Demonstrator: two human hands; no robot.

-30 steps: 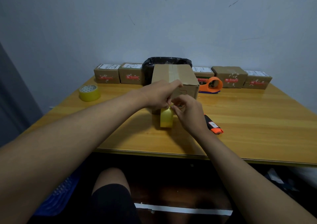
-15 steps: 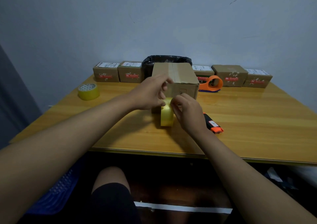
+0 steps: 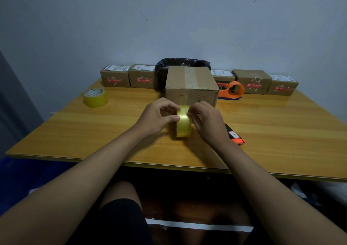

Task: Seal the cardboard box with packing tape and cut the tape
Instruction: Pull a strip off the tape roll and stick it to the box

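A closed cardboard box (image 3: 191,86) stands at the table's middle, a strip of tape along its top seam. Just in front of it a yellow roll of packing tape (image 3: 184,125) stands on its edge on the table. My left hand (image 3: 156,118) holds the roll from the left, thumb pressed on its outer face. My right hand (image 3: 206,122) grips the roll from the right, fingertips on its top. A black and orange utility knife (image 3: 234,135) lies on the table right of my right hand.
A second yellow tape roll (image 3: 95,97) lies at the far left. An orange tape dispenser (image 3: 231,90) sits right of the box. Several small labelled parcels (image 3: 115,77) line the wall, with a black-bagged bin (image 3: 183,63) behind the box. The wooden table (image 3: 281,132) edge runs near me.
Both hands came down from the box's front face to the tape roll. The roll has turned slightly and now sits gripped between both hands.
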